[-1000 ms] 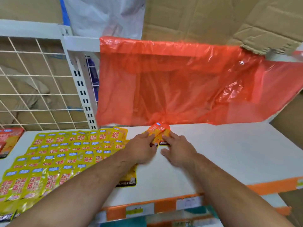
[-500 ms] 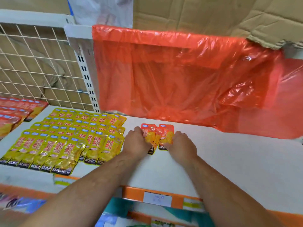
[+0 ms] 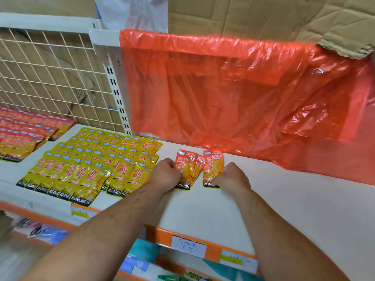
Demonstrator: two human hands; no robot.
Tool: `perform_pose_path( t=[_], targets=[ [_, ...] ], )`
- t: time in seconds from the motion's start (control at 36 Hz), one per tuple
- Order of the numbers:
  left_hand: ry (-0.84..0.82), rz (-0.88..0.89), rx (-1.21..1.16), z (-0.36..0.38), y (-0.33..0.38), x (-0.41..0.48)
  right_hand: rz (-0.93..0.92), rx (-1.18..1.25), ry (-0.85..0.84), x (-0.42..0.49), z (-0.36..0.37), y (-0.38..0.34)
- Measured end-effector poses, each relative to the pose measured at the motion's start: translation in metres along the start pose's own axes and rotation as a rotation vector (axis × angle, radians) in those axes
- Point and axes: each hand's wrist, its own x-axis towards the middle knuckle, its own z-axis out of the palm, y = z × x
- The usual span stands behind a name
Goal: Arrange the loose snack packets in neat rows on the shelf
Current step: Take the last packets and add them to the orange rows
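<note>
Orange snack packets lie flat on the white shelf [image 3: 284, 209] near its middle. My left hand [image 3: 166, 175] grips the left edge of an overlapping pair of orange packets [image 3: 187, 169]. My right hand [image 3: 233, 180] holds the right edge of a single orange packet [image 3: 212, 168] beside them. A small gap separates the single packet from the pair. To the left, several yellow packets [image 3: 91, 165] lie in overlapping rows on the same shelf.
A red plastic sheet [image 3: 233, 94] hangs over the shelf's back. A white wire grid [image 3: 50, 78] backs the left bay, where red-orange packets [image 3: 26, 130] lie in rows. The orange shelf edge [image 3: 162, 236] carries price labels. Cardboard sits above.
The orange packets have been spread from a bunched stack into a pair and a single packet lying flat. My hands moved apart and nearer the shelf's front. The camera view shifted right.
</note>
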Motion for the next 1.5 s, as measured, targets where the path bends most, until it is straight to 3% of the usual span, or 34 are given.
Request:
perform_pose_path(
  t=[0.19, 0.36, 0.75, 0.94, 1.5],
  targets=[
    [0.043, -0.024, -0.032, 0.001, 0.003, 0.000, 0.028, 0.310, 0.097, 0.008, 0.001, 0.011],
    [0.016, -0.093, -0.175, -0.002, 0.006, -0.003, 0.000, 0.518, 0.015, 0.003, -0.004, 0.015],
    [-0.035, -0.115, -0.358, -0.029, 0.011, -0.023, -0.166, 0.556, -0.153, -0.036, 0.001, -0.017],
    [-0.001, -0.103, -0.434, -0.071, -0.005, -0.042, -0.178, 0.513, -0.148, -0.051, 0.029, -0.052],
    [0.069, -0.135, -0.562, -0.280, -0.194, -0.087, -0.275, 0.438, -0.241, -0.192, 0.200, -0.213]
  ],
)
